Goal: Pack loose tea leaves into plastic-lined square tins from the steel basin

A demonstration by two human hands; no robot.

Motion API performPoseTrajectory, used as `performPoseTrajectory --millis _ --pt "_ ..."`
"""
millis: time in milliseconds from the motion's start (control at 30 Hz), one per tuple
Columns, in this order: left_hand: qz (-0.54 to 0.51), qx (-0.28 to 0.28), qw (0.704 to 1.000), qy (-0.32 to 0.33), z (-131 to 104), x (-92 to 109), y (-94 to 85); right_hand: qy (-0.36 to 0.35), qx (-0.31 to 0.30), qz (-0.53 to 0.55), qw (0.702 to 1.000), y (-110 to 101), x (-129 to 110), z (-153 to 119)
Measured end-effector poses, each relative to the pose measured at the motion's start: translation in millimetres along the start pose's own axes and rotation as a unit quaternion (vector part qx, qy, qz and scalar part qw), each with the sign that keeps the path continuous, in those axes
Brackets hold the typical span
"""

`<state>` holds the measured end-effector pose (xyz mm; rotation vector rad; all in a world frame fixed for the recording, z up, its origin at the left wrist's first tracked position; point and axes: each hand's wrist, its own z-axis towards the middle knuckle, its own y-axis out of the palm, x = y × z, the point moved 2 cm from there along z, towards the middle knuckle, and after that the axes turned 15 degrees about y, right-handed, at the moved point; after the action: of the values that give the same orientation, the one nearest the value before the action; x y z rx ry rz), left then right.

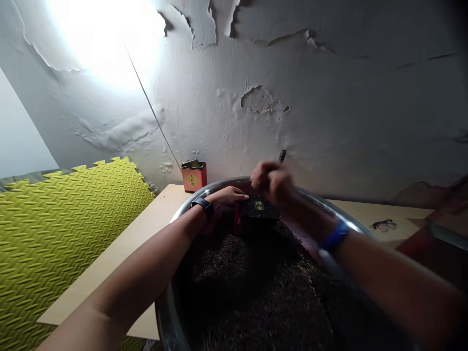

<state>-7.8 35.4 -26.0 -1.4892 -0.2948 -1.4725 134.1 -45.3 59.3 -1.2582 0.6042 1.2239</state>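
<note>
Black box [258, 212] fades into shadow below; right hand [273, 182] is blurred.

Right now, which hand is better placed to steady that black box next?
Probably the left hand: it lies at the edge of the black box. The right hand, blurred and off to the other side, seems clenched around a dark stick-like object.
</note>
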Motion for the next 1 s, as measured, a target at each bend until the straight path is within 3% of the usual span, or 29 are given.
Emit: performPoseTrajectory --millis 100,167,333,433,500,533,633,800,900,1000 --pt "0.009 0.010 1.000 -0.005 0 -3 0.8 0.018 -0.060 -0.027 0.998 26 46 0" --pt "0.012 0.015 1.000 -0.005 0 -5 0.6 0.011 -0.059 -0.041 0.997 30 63 1" --pt "0.010 0.013 1.000 0.003 -5 3 1.0 -0.031 -0.055 -0.147 0.987 1 63 2" --pt "0.026 0.022 0.999 -0.004 -7 13 1.8 -0.070 -0.100 -0.364 0.923 -24 71 -6" --pt "0.034 0.014 0.999 -0.006 -5 17 1.8 -0.047 -0.115 -0.486 0.865 -38 85 -14" --pt "0.036 0.012 0.999 -0.009 -4 17 1.4 -0.021 -0.112 -0.507 0.854 -43 91 -17" --pt "0.049 0.031 0.997 -0.049 1 13 -0.6 0.034 -0.083 -0.476 0.875 -50 105 -23" --pt "0.149 0.043 0.988 -0.013 4 12 4.4 0.005 -0.055 -0.404 0.913 -44 111 -27" --pt "0.214 0.087 0.972 0.049 6 27 7.2 -0.026 -0.037 -0.369 0.928 -46 101 -26" --pt "0.246 0.139 0.957 0.072 15 58 3.9 -0.081 0.015 -0.348 0.934 -61 69 -27"
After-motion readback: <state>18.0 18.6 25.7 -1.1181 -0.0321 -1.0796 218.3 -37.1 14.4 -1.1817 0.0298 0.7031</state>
